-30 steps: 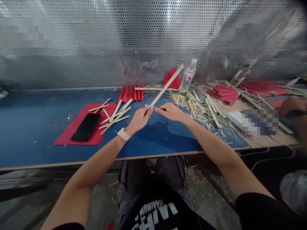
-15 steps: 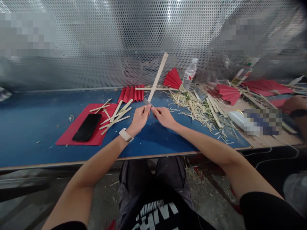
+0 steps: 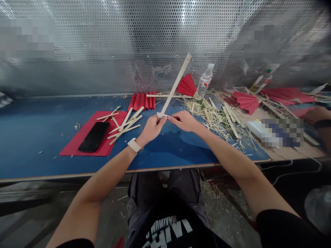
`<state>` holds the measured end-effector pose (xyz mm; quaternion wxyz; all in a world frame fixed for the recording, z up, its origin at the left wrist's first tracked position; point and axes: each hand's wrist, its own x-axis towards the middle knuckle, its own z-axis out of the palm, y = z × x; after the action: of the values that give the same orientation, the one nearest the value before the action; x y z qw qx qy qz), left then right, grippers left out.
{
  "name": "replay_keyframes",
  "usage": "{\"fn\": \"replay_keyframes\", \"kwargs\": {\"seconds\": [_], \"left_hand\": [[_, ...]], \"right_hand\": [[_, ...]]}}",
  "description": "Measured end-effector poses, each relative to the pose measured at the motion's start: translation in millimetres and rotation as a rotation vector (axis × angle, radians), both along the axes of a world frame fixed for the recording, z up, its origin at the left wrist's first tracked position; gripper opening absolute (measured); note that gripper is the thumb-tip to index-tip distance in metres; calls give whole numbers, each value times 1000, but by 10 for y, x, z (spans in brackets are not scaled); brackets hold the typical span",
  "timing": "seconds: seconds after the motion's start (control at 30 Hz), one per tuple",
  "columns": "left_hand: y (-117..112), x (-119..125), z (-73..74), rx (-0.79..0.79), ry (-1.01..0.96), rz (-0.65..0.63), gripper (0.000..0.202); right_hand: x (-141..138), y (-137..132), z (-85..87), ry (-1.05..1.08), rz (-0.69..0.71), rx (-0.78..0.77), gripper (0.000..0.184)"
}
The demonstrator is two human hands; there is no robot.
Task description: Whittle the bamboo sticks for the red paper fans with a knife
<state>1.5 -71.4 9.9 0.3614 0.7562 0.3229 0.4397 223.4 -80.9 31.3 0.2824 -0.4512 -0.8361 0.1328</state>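
1. Bamboo strip (image 3: 176, 84): held up over blue table (image 3: 38, 120), abt ctr; nr end in hand, slants to far right.
2. L hand (image 3: 152, 128): thumb + fingers pinched on strip's nr end; pale watch (image 3: 133, 145) on wrist.
3. Blade (image 3: 161, 114): across strip's nr part, by the thumbs.
4. R hand (image 3: 184, 121): fingers curled, gripping blade's right end; handle hidden. Thumbs v. close; touching or not, can't tell.
5. Far of hands: pleated red paper (image 3: 142, 101) left, thin stick (image 3: 169, 96) partly over it; red fan (image 3: 187, 85) + clear bottle (image 3: 206, 80) right.
6. Left: red sheet (image 3: 71, 148) w/ black phone (image 3: 94, 137); short sticks (image 3: 125, 126) on + past its right edge.
7. Right: shavings (image 3: 214, 122) w/ cut strips (image 3: 231, 123) in pile; another red fan (image 3: 247, 101) beyond.
8. Far right: co-worker's hand (image 3: 314, 114), blurred; can't tell what it holds.
9. Far side: perforated metal wall (image 3: 103, 51).
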Motion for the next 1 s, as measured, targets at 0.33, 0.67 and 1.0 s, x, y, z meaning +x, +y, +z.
{"fn": "replay_keyframes", "kwargs": {"seconds": [0.33,0.67,1.0], "left_hand": [[50,-19,-7,233,150,93,69],[101,-28,-81,252,80,203,68],[83,-17,-70,140,20,168,58]], "right_hand": [[25,-40,101,-7,33,-117,76],[-187,-72,-60,287,-30,-284,84],[-445,-119,-271,525,-71,-310,88]]}}
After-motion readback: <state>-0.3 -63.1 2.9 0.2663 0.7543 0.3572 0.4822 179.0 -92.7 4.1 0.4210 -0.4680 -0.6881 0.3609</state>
